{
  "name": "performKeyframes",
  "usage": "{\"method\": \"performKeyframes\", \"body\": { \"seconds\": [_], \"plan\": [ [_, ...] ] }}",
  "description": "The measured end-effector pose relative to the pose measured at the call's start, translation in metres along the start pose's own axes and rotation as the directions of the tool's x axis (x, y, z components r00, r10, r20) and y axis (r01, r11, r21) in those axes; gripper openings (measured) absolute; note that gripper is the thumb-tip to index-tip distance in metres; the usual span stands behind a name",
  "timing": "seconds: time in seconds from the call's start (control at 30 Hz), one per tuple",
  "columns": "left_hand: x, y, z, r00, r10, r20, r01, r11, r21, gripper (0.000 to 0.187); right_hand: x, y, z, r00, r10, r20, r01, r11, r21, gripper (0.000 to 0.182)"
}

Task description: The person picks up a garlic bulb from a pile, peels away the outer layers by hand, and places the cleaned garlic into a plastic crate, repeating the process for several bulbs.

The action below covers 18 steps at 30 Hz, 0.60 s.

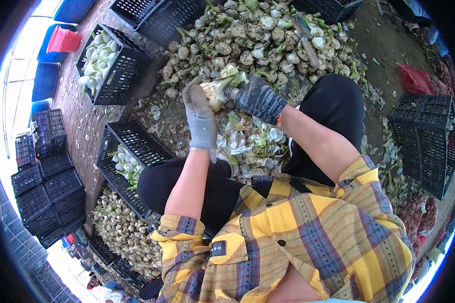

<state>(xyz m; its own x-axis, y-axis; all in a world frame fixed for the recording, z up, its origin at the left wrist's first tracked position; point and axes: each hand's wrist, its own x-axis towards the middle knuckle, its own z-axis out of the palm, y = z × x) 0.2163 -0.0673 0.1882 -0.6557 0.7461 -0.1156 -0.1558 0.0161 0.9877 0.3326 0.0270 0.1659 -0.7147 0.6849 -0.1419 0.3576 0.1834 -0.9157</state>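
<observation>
An onion-like bulb (216,96) with a green stem and pale skin sits between my two hands, above the peelings. My left hand (199,112), in a light grey glove, is wrapped round the bulb's left side. From the right, my right hand (260,100), in a dark striped knit glove, grips the bulb's skin near the stem; its fingertips are partly hidden. Just beyond lies a big heap of soiled bulbs (247,40). A knife (305,41) with a worn handle rests on this heap. Loose pale peelings (253,146) cover the ground between my legs.
Black crates with peeled white bulbs stand at the left, one farther away (119,76) and one by my knee (136,144). More bulbs (121,227) lie lower left. Stacked crates (50,197) stand far left. At the right are a crate (422,144) and a red bag (414,80).
</observation>
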Motion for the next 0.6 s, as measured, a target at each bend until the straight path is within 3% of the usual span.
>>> {"method": "performKeyframes", "body": {
  "seconds": [0.03, 0.1, 0.2, 0.23, 0.3, 0.33, 0.43, 0.53, 0.6],
  "plan": [
    [-0.002, 0.004, 0.000, 0.991, -0.134, 0.024, 0.135, 0.988, -0.071, 0.041, -0.002, -0.001, 0.002, 0.997, -0.024, -0.071, 0.020, 0.998, -0.055, 0.032],
    [-0.008, 0.022, 0.004, 0.917, -0.386, 0.098, 0.398, 0.896, -0.196, 0.043, -0.007, -0.009, 0.002, 0.994, 0.030, -0.106, -0.018, 0.994, 0.111, 0.024],
    [-0.004, 0.012, 0.001, 0.888, -0.429, 0.167, 0.459, 0.846, -0.270, 0.047, -0.005, 0.000, 0.005, 0.979, 0.191, -0.063, -0.151, 0.905, 0.397, 0.025],
    [-0.006, 0.010, 0.001, 0.913, -0.386, 0.134, 0.406, 0.891, -0.202, 0.049, -0.003, 0.005, 0.006, 0.968, 0.251, -0.022, -0.208, 0.846, 0.491, 0.027],
    [-0.012, 0.015, 0.008, 0.955, -0.286, 0.078, 0.291, 0.955, -0.057, 0.051, -0.003, 0.006, 0.004, 0.955, 0.298, 0.004, -0.252, 0.801, 0.543, 0.027],
    [-0.011, 0.015, 0.005, 0.922, -0.359, 0.147, 0.379, 0.913, -0.149, 0.051, -0.003, 0.006, 0.004, 0.947, 0.321, 0.018, -0.274, 0.776, 0.568, 0.028],
    [-0.002, 0.012, -0.008, 0.796, -0.494, 0.351, 0.605, 0.679, -0.415, 0.053, 0.006, 0.021, 0.012, 0.954, 0.300, 0.003, -0.278, 0.881, 0.382, 0.029],
    [-0.001, 0.013, -0.006, 0.767, -0.528, 0.364, 0.640, 0.662, -0.389, 0.057, -0.003, 0.008, 0.008, 0.979, 0.190, -0.069, -0.144, 0.896, 0.421, 0.031],
    [0.002, 0.005, -0.007, 0.780, -0.569, 0.262, 0.623, 0.663, -0.414, 0.059, -0.010, -0.005, -0.002, 0.990, 0.142, -0.010, -0.122, 0.885, 0.450, 0.031]
  ]
}}
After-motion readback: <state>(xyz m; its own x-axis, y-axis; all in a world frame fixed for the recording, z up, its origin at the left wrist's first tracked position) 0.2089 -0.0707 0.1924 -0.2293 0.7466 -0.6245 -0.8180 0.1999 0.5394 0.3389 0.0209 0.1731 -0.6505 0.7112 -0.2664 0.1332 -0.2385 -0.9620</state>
